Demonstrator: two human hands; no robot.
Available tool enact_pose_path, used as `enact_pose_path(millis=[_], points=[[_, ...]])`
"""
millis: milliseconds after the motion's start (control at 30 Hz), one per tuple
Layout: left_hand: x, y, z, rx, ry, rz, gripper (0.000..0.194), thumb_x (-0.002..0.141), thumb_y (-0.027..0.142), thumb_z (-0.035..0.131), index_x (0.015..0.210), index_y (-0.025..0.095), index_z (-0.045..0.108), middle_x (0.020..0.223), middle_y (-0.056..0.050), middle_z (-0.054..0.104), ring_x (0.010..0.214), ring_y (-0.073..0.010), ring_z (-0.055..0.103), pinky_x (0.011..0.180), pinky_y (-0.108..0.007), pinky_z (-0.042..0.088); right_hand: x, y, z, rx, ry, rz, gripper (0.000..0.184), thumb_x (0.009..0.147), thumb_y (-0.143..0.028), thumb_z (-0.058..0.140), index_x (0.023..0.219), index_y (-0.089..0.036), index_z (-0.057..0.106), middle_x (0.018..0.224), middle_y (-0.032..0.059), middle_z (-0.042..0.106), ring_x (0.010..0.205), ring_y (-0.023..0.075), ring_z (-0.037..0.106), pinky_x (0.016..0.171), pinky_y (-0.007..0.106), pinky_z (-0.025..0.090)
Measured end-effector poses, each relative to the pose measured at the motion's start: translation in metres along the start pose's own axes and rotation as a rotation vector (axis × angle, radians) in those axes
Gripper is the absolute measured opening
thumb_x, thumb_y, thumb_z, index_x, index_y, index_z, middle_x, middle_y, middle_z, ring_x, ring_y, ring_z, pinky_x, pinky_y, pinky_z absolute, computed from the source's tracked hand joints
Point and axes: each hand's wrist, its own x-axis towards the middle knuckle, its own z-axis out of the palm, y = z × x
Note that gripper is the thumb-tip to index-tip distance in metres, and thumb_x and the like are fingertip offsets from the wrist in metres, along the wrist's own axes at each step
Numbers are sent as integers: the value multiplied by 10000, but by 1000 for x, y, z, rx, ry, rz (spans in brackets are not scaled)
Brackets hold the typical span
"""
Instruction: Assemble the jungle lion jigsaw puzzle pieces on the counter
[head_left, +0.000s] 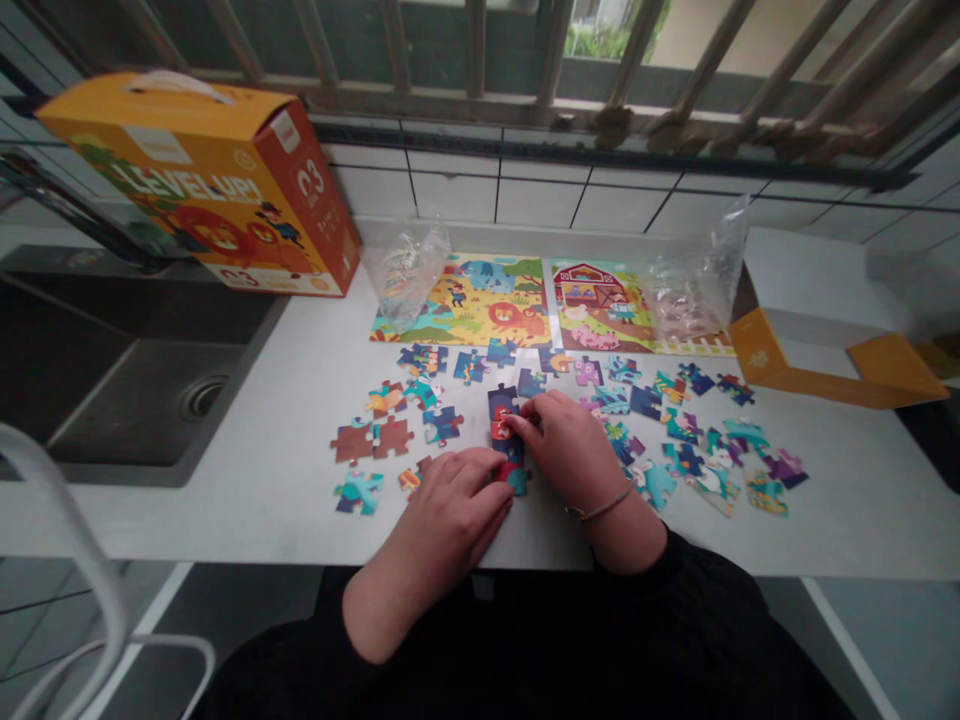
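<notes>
A short column of joined jigsaw pieces (pixel 503 403), dark blue with a red figure, stands upright on the white counter in front of me. My left hand (pixel 454 505) has its fingertips closed on the red and teal puzzle piece (pixel 517 480) at the column's lower end. From the right, my right hand (pixel 570 445) pinches at the red middle part, its thumb and forefinger partly covering it. Loose pieces lie on both sides: brown ones (pixel 352 444) to the left, teal and purple ones (pixel 656 484) to the right. Fingers hide some of the column.
Two finished picture boards (pixel 495 300) lie behind the pieces, plastic bags (pixel 409 270) partly over them. An orange puzzle box (pixel 202 190) stands back left beside the sink (pixel 150 400). At right sits an opened orange and white box (pixel 810 310). A white tube (pixel 97 570) curves at lower left.
</notes>
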Motion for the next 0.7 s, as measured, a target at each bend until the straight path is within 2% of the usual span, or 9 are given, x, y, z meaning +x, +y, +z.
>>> enact_pose_path(millis=[100,233,333,400,533,700], points=[[1,-1,1,2,8,-23,141,1083,215,608,1100,213,747,1384,-143,714,1282,-326,676,1038,-519,579,-2,1,-3,8,25,-10,117,1046,-275,748,968,-189,737,983,76,737,886,228,699,793,340,496],[0,-3,1,-22,-3,-53,147,1075,222,623,1186,198,716,1438,-163,691,1342,-335,648,1102,-543,567,-10,6,-9,-1,18,-83,76,1049,-267,737,1022,-199,759,1027,77,743,887,226,705,790,343,518],[-1,-5,0,-14,16,-101,162,1070,253,647,1205,183,702,1408,-174,693,1287,-338,659,1061,-540,572,-15,8,-11,7,-41,-163,95,1039,-311,765,1070,-220,765,1106,77,746,931,232,716,806,348,538],[-1,-6,0,-1,20,-127,144,1069,283,667,1171,192,709,1307,-150,726,1194,-318,681,1002,-508,571,-17,6,-11,8,-57,-179,114,1026,-307,785,1092,-217,762,1133,79,744,960,237,725,829,354,551],[1,-8,-1,-5,34,-84,106,1085,276,653,1129,205,719,1114,-88,760,1041,-269,692,938,-461,541,-18,0,-12,-3,-61,-157,98,1019,-289,791,1069,-214,754,1096,73,742,955,237,731,827,354,558],[1,-7,-2,-12,36,-71,98,1078,271,663,1120,207,724,1157,-96,765,1074,-281,697,957,-469,544,-18,-2,-11,-28,-57,-115,100,1026,-302,776,1049,-213,738,1078,71,735,936,241,724,813,361,557]])
